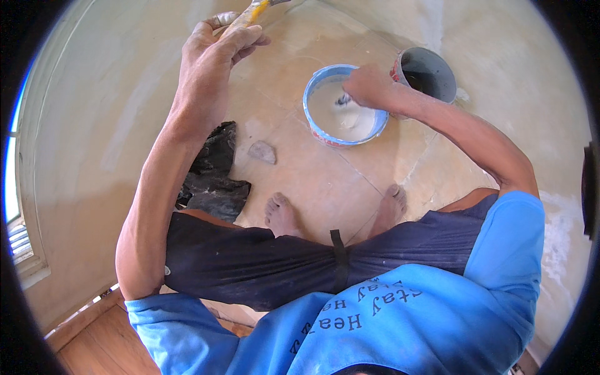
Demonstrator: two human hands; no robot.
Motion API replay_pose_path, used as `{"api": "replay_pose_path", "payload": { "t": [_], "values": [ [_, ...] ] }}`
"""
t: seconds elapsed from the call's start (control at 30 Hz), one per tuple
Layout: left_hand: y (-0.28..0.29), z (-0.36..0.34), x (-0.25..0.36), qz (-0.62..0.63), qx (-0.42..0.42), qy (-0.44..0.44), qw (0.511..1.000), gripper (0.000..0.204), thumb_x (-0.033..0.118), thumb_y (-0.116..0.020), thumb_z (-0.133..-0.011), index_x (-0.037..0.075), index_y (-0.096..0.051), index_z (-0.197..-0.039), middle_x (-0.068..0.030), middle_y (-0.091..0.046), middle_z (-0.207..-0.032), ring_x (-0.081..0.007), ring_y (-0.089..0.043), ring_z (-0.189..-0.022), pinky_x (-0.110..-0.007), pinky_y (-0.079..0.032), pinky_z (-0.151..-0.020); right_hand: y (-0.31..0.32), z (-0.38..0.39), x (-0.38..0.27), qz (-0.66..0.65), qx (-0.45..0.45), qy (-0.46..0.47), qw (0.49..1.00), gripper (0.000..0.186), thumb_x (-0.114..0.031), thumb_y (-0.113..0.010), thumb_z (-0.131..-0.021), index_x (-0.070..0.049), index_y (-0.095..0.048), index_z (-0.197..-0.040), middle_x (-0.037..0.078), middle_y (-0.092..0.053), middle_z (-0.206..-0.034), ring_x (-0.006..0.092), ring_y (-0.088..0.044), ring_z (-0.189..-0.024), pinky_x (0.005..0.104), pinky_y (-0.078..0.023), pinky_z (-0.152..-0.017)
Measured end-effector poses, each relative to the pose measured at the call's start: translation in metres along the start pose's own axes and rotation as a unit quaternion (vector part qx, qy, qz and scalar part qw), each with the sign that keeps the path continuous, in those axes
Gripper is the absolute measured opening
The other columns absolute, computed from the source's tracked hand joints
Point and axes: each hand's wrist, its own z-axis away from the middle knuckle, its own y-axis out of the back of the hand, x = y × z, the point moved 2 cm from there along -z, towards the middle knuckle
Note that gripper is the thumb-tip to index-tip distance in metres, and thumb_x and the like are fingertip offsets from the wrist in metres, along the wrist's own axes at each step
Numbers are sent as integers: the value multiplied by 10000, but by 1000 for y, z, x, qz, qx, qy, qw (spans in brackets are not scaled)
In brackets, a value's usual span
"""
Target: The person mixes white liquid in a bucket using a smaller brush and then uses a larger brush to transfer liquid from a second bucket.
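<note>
My left hand, raised at the upper left, is closed around the worn yellow handle of a tool. The tool's working end runs out of the picture at the top, so its kind does not show. Over the right side of a blue-rimmed bucket is my right hand, slightly blurred, with its fingers closed. A small dark and shiny piece shows at those fingers, against the creamy white mix in the bucket; the rest of it is hidden.
A grey bucket with dark contents stands behind my right wrist. Black plastic sheeting and a flat grey lump lie on the tan tiled floor left of my bare feet. A window frame is at the far left.
</note>
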Motion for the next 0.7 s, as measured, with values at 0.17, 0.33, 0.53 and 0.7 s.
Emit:
{"api": "replay_pose_path", "payload": {
  "t": [0.17, 0.33, 0.53, 0.7],
  "values": [
    [-3, -2, -2, -17, -5, -7, 1000, 440, 193, -664, -895, -81, -470, -1180, -160, -635, -1012, -195, -631, -1038, -290, -447, -1025, -3, 8, 0, 38, -80, 16, 996, 121, -116, -645, -724, -13, -706, -708, 192, -687, -743, 351, -688, -675, 444, -532, -589],
    [-2, 2, 4, -16, 1, 8, 1000, 396, 201, -644, -928, -64, -496, -1183, -106, -568, -1056, -186, -611, -1037, -325, -474, -1005, -1, 1, 9, 33, -20, -22, 999, 128, -121, -645, -725, -8, -701, -705, 203, -683, -740, 353, -683, -654, 441, -535, -602],
    [-1, 0, 0, -9, -1, 4, 1000, 408, 202, -652, -921, -68, -495, -1184, -104, -569, -1050, -183, -610, -1034, -319, -476, -991, 2, -1, 5, 25, -23, -13, 999, 122, -120, -635, -730, -23, -704, -704, 197, -683, -731, 354, -685, -666, 448, -531, -603],
    [-3, -2, 1, -7, 4, 19, 1000, 409, 196, -654, -918, -69, -494, -1186, -104, -570, -1042, -187, -611, -1034, -318, -466, -999, -3, 5, 1, 29, -52, -10, 998, 114, -99, -626, -732, -20, -708, -720, 197, -689, -749, 353, -688, -684, 450, -536, -614]
  ]
}}
